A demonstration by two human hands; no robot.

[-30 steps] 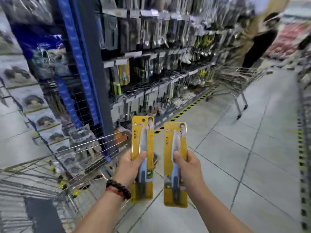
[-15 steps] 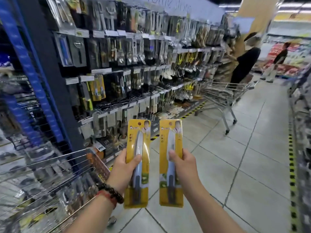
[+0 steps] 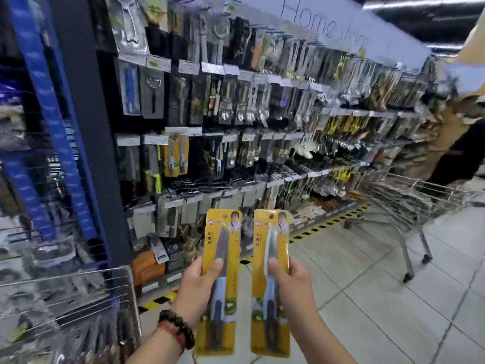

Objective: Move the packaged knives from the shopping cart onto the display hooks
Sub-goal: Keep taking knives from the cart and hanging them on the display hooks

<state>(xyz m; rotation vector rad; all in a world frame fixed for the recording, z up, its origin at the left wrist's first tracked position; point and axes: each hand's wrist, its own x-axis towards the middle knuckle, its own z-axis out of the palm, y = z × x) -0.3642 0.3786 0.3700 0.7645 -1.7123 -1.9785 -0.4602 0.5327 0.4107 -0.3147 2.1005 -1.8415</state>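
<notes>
left hand point(image 3: 199, 290) grips one yellow knife pack point(image 3: 220, 274) at mid-card, thumb across the blade window. right hand point(image 3: 294, 287) grips a second knife pack point(image 3: 271, 274) the same way. i hold both upright, side by side, apart, out in front of the display rack point(image 3: 236, 127). shopping cart point(image 3: 78, 311) sits at lower left. matching yellow packs point(image 3: 176, 156) hang on a hook in the middle row, well apart from mine.

risks, my judgement: both hands are full, so neither can steady a hook. the hang holes at the card tops are small, so a tilted card could miss and drop. view is blurred, so i could pick the wrong hook.
</notes>
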